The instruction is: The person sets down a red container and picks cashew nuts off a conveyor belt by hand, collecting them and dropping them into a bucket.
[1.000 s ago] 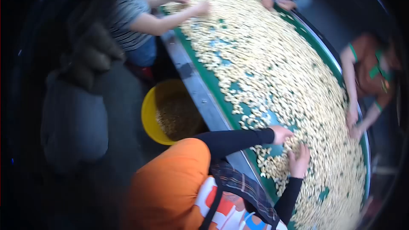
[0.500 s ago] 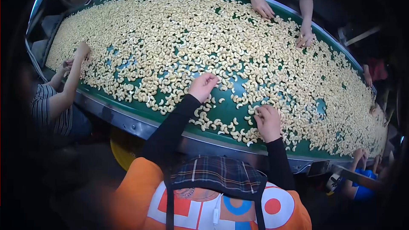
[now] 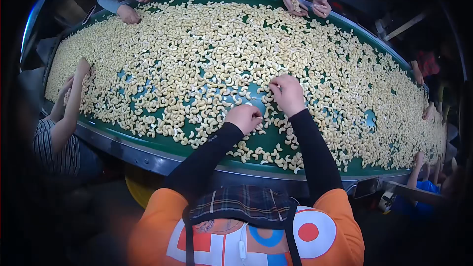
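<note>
Pale cashew nuts lie thickly spread over a green sorting surface. My left hand is low over a thin patch near the front, its fingers curled in and a pale cashew showing at the tips. Just beyond it and to the right, my right hand reaches down among the nuts with thumb and fingers drawn together. What its fingertips hold, if anything, is hidden. The two hands are close but apart.
A metal rim borders the table in front of me. Across it, one co-worker's hands touch the nuts; another's hand holds several cashews. A person in stripes works at left, and more hands reach in at right.
My right hand has moved away from me and leftward; my left hand has come slightly nearer and right. The co-worker at far right has lifted both hands off the nuts, gathering cashews in one.
</note>
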Available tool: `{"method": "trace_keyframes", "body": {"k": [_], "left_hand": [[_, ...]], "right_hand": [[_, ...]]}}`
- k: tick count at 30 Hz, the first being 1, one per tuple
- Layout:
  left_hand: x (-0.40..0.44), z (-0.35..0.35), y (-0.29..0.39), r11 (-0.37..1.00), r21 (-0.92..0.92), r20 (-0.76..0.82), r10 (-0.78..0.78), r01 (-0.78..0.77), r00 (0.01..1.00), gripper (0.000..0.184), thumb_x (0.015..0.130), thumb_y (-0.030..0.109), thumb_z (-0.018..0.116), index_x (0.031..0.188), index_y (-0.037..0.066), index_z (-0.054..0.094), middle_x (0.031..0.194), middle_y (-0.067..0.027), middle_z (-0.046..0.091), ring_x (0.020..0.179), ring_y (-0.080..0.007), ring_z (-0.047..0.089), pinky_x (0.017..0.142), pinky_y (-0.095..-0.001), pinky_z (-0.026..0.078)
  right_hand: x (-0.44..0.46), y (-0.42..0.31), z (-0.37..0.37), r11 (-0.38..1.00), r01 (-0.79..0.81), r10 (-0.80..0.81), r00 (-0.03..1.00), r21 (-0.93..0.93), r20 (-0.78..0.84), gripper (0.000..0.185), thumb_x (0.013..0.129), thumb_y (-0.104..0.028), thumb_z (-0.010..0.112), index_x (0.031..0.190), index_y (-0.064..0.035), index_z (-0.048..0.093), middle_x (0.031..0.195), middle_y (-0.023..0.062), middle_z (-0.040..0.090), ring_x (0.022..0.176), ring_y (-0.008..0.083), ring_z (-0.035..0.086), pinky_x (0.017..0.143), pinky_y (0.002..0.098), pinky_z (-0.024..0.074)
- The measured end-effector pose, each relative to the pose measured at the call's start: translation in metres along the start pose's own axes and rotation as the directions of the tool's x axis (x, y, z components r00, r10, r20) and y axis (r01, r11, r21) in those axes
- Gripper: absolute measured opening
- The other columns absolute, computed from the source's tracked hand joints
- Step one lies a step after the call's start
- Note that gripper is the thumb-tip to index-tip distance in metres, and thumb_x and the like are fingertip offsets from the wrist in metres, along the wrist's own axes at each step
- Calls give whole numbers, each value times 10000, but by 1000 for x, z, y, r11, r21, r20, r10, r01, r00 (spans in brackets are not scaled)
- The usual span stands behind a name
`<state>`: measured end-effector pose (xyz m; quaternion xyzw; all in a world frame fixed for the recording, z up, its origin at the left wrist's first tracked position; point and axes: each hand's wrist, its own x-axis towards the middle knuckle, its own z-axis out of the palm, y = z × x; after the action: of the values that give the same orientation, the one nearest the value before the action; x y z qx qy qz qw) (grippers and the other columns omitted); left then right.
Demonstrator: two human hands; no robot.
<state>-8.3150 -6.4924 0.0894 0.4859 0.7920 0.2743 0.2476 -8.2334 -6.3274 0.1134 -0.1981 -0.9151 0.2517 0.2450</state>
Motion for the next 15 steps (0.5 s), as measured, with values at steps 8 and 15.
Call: {"method": "trace_keyframes", "body": {"k": [8, 15], "left_hand": [[-31, -26, -33, 882, -426, 168, -142, 202, 975, 179, 791, 204, 679, 888, 58, 642, 559, 34, 513, 500, -63, 507, 465, -216, 399], [-44, -35, -56, 656, -692, 232, -195, 302, 953, 145, 837, 174, 642, 898, 44, 623, 600, 71, 498, 514, -12, 493, 453, -168, 371]], "right_hand": [[31, 18, 54, 998, -52, 53, 997, -19, 55, 80, 733, -112, 639, 775, -44, 627, 779, 105, 583, 777, 303, 566, 694, 380, 459], [60, 7, 53, 989, -53, 77, 982, 139, -175, 87, 758, -97, 614, 825, -45, 596, 834, 123, 589, 792, 316, 581, 691, 390, 470]]}}
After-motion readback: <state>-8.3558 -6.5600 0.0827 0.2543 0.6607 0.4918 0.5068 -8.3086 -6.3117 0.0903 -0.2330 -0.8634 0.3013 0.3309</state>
